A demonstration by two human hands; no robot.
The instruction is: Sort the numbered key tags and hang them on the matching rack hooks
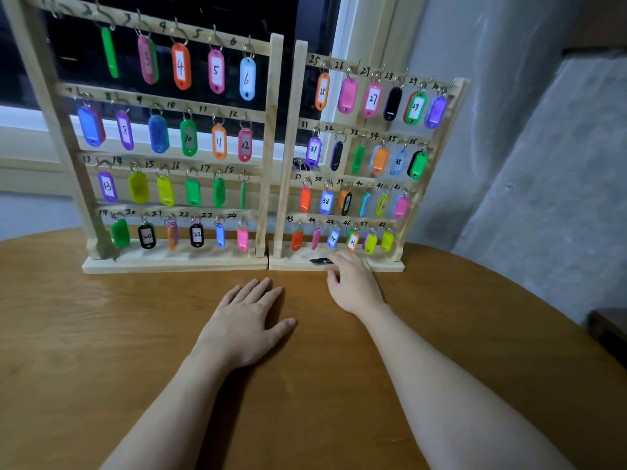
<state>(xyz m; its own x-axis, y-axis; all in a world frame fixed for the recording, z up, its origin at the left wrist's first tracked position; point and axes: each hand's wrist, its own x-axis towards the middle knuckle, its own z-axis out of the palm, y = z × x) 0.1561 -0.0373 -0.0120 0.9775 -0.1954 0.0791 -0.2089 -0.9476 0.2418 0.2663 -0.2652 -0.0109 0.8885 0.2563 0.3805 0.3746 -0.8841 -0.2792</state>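
Two wooden racks side by side at the far edge of a round wooden table (101,334), bases touching: left rack (276,147) with hooks numbered 1 to 24 in four rows, right rack (297,147) with hooks numbered from 25 upward, also in four rows. Coloured plastic key tags on nearly every hook, each on a small metal ring; some with the handwritten number facing out, such as the orange tag 4 (181,66), the light blue tag 6 (247,79) and the green tag 29 (415,107), others turned sideways or with the label hidden. One black tag (320,261) not hanging, lying flat on the base of the right rack, below hooks 44 and 45; number not readable. Right hand (354,283) at this base, fingers slightly curled, fingertips touching or just beside the black tag; impossible to tell if already pinched. Left hand (246,320) flat on the table, palm down, fingers straight and a little spread, holding nothing. Behind the racks a dark window (203,15) with a white frame; to the right a grey wall (543,164).
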